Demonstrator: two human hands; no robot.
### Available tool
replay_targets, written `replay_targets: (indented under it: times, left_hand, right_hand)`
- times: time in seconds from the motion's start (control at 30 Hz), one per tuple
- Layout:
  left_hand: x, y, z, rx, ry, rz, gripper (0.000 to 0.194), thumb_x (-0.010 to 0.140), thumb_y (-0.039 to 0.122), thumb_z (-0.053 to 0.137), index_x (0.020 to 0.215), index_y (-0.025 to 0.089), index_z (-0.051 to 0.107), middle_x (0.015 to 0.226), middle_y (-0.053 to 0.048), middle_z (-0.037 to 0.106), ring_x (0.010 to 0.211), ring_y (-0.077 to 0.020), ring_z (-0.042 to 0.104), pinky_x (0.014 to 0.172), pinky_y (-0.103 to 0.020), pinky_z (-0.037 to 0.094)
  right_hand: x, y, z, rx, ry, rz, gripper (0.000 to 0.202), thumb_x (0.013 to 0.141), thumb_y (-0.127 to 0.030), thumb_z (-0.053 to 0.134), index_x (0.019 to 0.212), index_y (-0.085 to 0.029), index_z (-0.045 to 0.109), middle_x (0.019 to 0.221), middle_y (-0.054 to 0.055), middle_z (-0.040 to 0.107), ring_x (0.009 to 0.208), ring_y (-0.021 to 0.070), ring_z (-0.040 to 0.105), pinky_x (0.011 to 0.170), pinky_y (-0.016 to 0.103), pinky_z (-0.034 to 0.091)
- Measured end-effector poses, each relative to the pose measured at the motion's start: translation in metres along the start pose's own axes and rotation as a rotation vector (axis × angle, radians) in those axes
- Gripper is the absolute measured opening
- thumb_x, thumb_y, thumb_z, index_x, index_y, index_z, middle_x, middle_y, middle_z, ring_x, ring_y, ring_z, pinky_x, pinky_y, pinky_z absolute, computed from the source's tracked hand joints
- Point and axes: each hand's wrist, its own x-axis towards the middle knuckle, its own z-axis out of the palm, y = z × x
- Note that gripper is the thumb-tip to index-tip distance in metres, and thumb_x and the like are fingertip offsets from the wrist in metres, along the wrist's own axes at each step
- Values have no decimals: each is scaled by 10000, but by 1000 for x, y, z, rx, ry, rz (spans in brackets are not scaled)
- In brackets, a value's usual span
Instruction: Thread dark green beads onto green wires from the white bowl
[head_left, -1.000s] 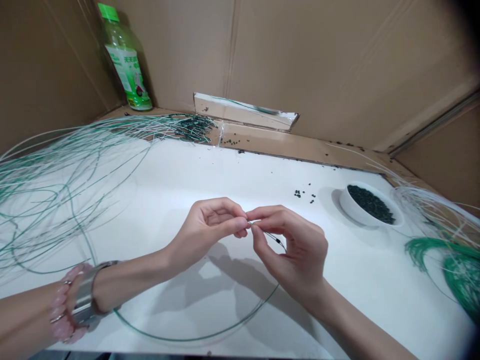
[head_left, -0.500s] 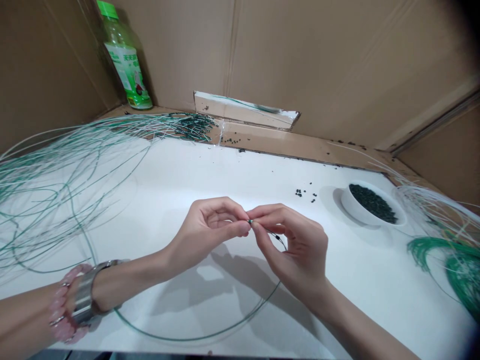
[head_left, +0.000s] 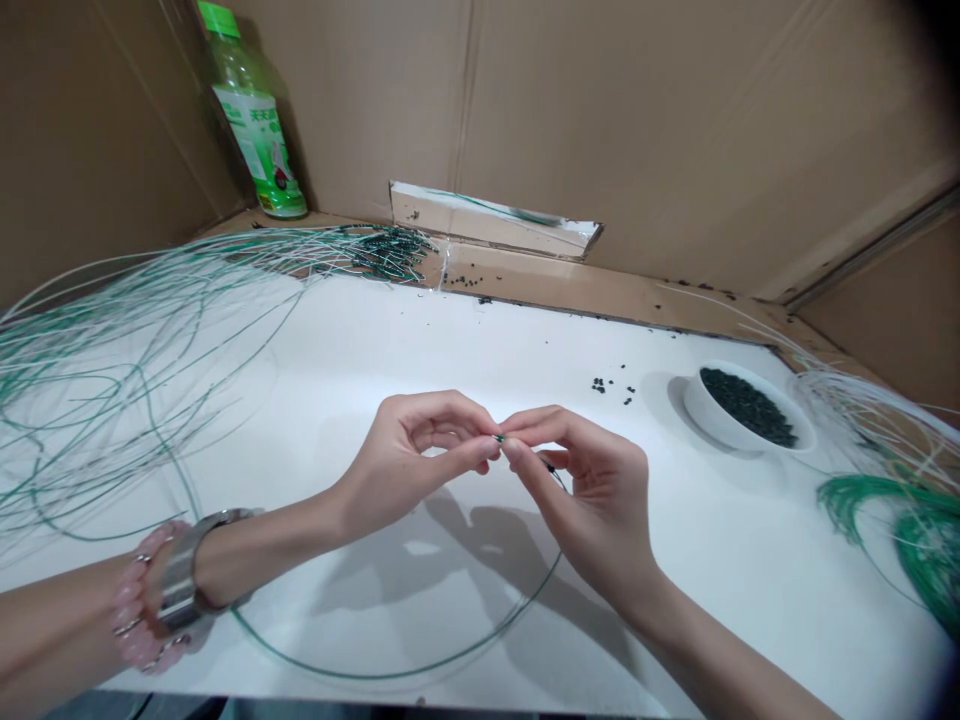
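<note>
Thumb and fingers of my left hand (head_left: 431,440) are closed in a pinch around the end of a thin green cord (head_left: 375,677). Directly beside it, my right hand (head_left: 592,490) pinches the same small spot, its fingertips touching those of the left. A tiny green and dark piece shows between the fingertips, too small to make out fully. Under the right fingers a small black bead-like piece (head_left: 551,467) sits on the cord. From there the cord curves down over the white board (head_left: 420,340) in a wide loop towards my left wrist.
A white bowl (head_left: 697,415) of small black pieces stands at right, near coiled green cords (head_left: 862,490). Loose black bits (head_left: 598,385) lie on the board. Many green and white cords (head_left: 165,280) spread at left. A green bottle (head_left: 255,130) stands against the cardboard wall (head_left: 600,110).
Both hands keep their pinch at nearly the same place. The right hand has turned slightly, and its fingers now cover more of the black piece on the cord.
</note>
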Motion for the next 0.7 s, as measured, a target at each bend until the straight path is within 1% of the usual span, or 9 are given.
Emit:
replay_targets:
  times: [0.13, 0.2, 0.3, 0.4, 0.53, 0.7]
  left_hand:
    - [1, 3, 1, -16, 16, -31, 30, 732, 168, 718, 731, 164, 688, 688, 12, 658, 601, -64, 621, 605, -136, 533]
    - [1, 3, 1, -29, 30, -48, 37, 731, 177, 719, 715, 164, 688, 683, 11, 649, 606, -62, 608, 606, -135, 527]
    - [1, 2, 0, -30, 46, -64, 30, 740, 193, 708, 726, 170, 695, 713, 4, 653, 613, -64, 597, 612, -148, 523]
    - [0, 0, 0, -10, 74, -81, 25, 734, 194, 711, 739, 173, 697, 739, -5, 672, 654, -81, 617, 631, -161, 528]
    - [0, 0, 0, 20, 112, -51, 51, 712, 190, 733, 733, 174, 690, 741, -4, 683, 696, -95, 638, 652, -164, 533]
    - [1, 2, 1, 57, 158, 21, 68, 693, 154, 745, 708, 168, 680, 721, 6, 681, 684, -84, 639, 645, -149, 531]
  right_hand:
    - [0, 2, 1, -59, 31, -78, 80, 790, -137, 645, 740, -200, 642, 789, 9, 699, 756, 137, 666, 534, 225, 543]
    - [0, 2, 0, -87, 34, -112, 81, 785, -129, 649, 747, -201, 650, 803, 13, 701, 751, 139, 665, 531, 234, 543]
    - [1, 2, 0, -117, 46, -116, 88, 795, -135, 641, 747, -207, 661, 810, 12, 702, 741, 131, 660, 509, 220, 523]
    - [1, 2, 0, -122, 56, -96, 85, 803, -148, 633, 755, -208, 669, 801, 16, 704, 747, 136, 659, 500, 216, 514]
    - [2, 2, -1, -140, 61, -76, 83, 795, -138, 632, 750, -199, 665, 779, 15, 700, 736, 131, 652, 500, 209, 506]
    - [2, 0, -3, -229, 51, -139, 93, 780, -119, 629, 738, -197, 658, 753, 2, 695, 706, 122, 642, 505, 219, 489]
